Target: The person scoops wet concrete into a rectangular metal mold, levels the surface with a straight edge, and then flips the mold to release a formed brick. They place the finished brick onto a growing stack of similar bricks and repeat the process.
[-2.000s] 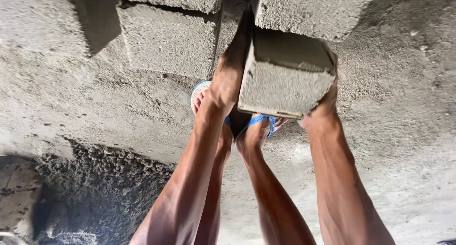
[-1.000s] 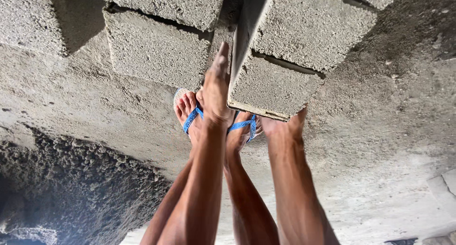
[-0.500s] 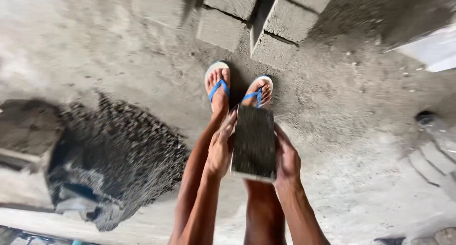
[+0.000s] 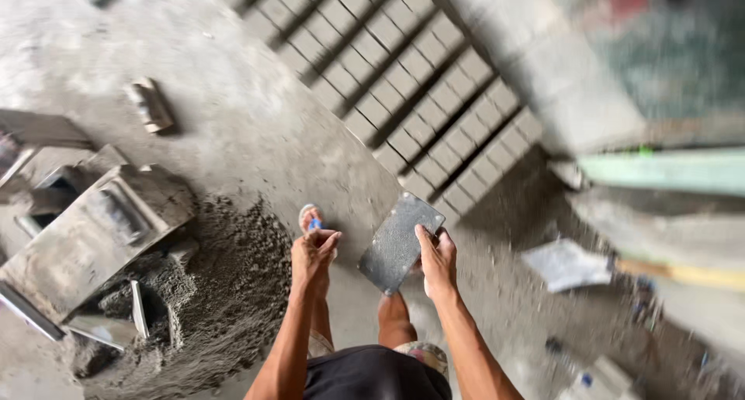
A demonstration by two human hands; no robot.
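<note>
My right hand [image 4: 437, 259] grips the lower right edge of a flat dark grey rectangular plate [image 4: 400, 241], held tilted above the floor. My left hand [image 4: 312, 252] hangs free to the left of the plate, fingers loosely curled, holding nothing. Below it one foot in a blue-strapped sandal [image 4: 310, 218] stands on the concrete. Rows of grey concrete blocks [image 4: 423, 97] lie on the floor ahead, beyond the plate.
A heap of dark wet mortar [image 4: 225, 283] lies at the left, beside a metal block mould [image 4: 93, 229]. A single loose block [image 4: 150, 103] sits further back left. A white sheet [image 4: 566, 264] and scattered debris lie at the right, near a wall [image 4: 543, 66].
I have stood up and the view has pulled back from the blocks. My left hand has let go of the plate, which only my right hand now holds.
</note>
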